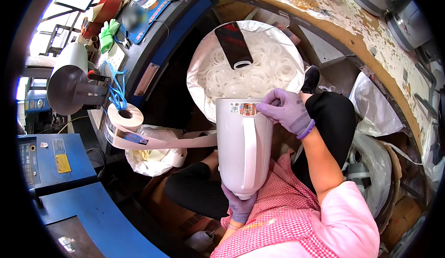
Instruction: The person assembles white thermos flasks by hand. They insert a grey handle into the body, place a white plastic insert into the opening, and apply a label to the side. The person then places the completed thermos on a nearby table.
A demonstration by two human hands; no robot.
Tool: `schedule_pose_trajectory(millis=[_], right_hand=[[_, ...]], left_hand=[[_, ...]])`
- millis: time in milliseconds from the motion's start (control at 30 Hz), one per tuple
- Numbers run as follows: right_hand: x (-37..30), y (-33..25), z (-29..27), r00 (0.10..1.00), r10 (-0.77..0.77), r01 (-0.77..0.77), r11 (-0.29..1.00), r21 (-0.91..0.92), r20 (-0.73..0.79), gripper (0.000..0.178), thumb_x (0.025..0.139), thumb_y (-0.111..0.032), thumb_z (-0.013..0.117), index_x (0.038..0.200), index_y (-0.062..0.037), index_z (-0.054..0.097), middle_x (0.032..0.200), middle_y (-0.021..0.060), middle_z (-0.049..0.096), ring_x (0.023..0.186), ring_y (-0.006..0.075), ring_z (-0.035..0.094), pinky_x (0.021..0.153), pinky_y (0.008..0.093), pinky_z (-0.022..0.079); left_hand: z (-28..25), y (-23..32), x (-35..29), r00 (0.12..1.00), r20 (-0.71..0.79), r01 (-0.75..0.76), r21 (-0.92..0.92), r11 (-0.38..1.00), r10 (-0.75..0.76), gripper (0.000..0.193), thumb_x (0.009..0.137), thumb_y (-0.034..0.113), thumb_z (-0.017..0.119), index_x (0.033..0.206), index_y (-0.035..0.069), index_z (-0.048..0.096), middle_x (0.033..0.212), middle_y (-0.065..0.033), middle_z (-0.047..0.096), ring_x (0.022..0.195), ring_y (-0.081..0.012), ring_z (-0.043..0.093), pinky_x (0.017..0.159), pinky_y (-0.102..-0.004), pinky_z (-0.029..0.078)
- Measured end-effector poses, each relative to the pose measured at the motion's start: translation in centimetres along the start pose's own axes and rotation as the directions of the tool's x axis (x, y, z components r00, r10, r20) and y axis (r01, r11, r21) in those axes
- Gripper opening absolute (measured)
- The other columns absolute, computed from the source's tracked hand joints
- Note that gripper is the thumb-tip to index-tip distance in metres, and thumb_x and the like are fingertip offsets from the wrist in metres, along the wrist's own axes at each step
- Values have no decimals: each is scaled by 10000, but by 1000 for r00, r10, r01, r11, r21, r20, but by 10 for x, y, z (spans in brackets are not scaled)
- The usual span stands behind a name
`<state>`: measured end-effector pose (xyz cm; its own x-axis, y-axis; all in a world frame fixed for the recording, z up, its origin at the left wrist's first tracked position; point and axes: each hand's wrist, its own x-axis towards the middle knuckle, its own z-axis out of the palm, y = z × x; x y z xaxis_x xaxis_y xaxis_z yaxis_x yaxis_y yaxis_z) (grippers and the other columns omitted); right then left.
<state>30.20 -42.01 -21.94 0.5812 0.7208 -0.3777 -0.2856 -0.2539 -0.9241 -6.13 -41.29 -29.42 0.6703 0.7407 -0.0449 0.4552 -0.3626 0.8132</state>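
Observation:
A tall pale grey plastic jug (234, 142) with a long side handle (249, 156) stands upright in front of my body. My left hand (240, 205), in a purple glove, is wrapped around its narrow lower end; part of the fingers is hidden behind the jug. My right hand (286, 112), gloved too, is closed at the jug's upper right, its fingertips pressed on the edge of a sticker (247, 109) with a red round print and a barcode. A strip of label backing (185, 142) runs from a label roll (125, 118) on the left to behind the jug.
Beyond the jug, a white-lined tub (197, 89) holds many translucent rings, with a black phone (233, 45) lying on top. Blue machines (65, 158) stand at left. A worn bench (333, 12) with grey jugs (408, 24) curves along the right. Plastic bags (375, 105) lie below it.

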Motion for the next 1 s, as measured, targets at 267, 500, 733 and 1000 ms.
schedule_pose_trajectory(millis=[267, 500, 733, 1000], right_hand=[[10, -2, -23, 880, -471, 427, 843, -327, -66, 412, 814, -320, 759, 1069, -8, 670, 782, 97, 664, 767, 177, 656, 772, 338, 533], [46, -83, 25, 975, -167, 216, 579, -786, 145, 476, 906, -477, 656, 814, -21, 759, 658, 139, 686, 627, 248, 695, 701, 347, 548], [-44, -126, -30, 202, -763, 661, -357, -660, 615, 467, 847, -233, 655, 1299, -119, 623, 1351, 117, 576, 1146, 331, 610, 945, 463, 497], [-113, -154, 15, 168, -725, 942, -82, -326, 668, 197, 783, -146, 743, 933, -19, 738, 570, 96, 592, 480, 267, 610, 484, 356, 496]], left_hand=[[2, 7, 7, 995, -98, -48, -120, 992, 36, 1148, 699, 180, 887, 1548, -22, 140, 1464, -252, 395, 1335, -387, 468, 1098, -441, 401], [-18, 10, -2, 957, -219, -180, 63, 982, 190, 1045, 710, 155, 882, 1524, -19, 251, 1493, -252, 398, 1362, -397, 452, 1128, -460, 378], [-165, 48, 14, 909, -362, -60, -602, 796, -206, 1035, 551, 323, 959, 1410, -41, 510, 1356, -142, 585, 1229, -257, 573, 1091, -410, 446], [-288, 116, 108, 926, -332, -278, -922, 269, -178, 623, 999, 446, 496, 1371, -53, 533, 1214, -149, 664, 1063, -257, 648, 948, -353, 492]])
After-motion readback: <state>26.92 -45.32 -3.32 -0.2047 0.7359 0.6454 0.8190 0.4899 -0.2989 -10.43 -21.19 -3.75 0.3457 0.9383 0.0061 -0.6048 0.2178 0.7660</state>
